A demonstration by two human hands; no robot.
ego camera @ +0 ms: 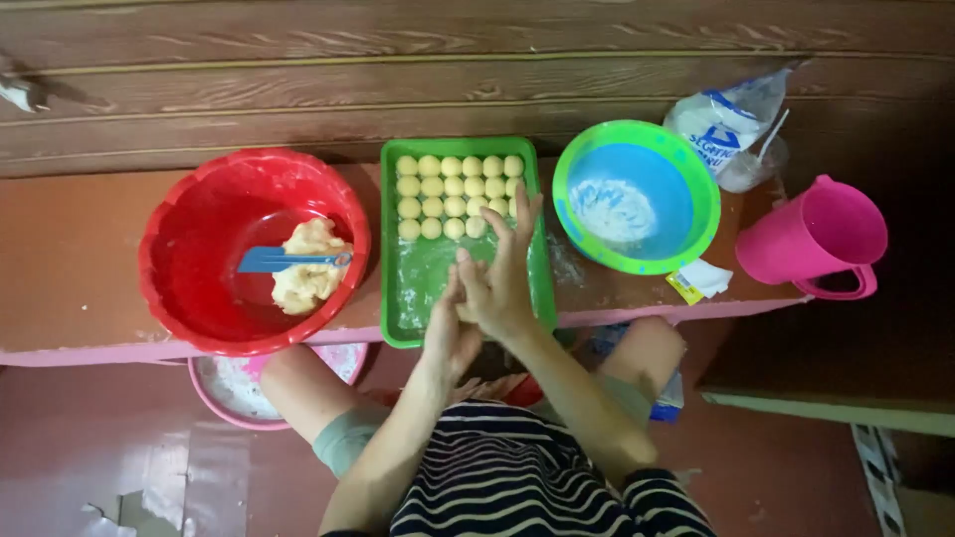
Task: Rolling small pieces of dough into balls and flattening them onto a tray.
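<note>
Over the floury green tray (413, 288) on the desk (70, 249), the left hand (448, 333) and right hand (502, 273) are pressing palms together, hiding whatever lies between; smooth round dough balls (453, 194) are filling the tray's far end.

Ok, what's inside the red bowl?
The red bowl holds a lump of pale dough with a blue spatula lying across it. The dough beneath the spatula is covered.

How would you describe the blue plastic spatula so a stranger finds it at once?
Look at the big red plastic bowl left of the green tray. Inside it, the flat blue plastic spatula lies against the pale dough lump, the only blue thing there.
</note>
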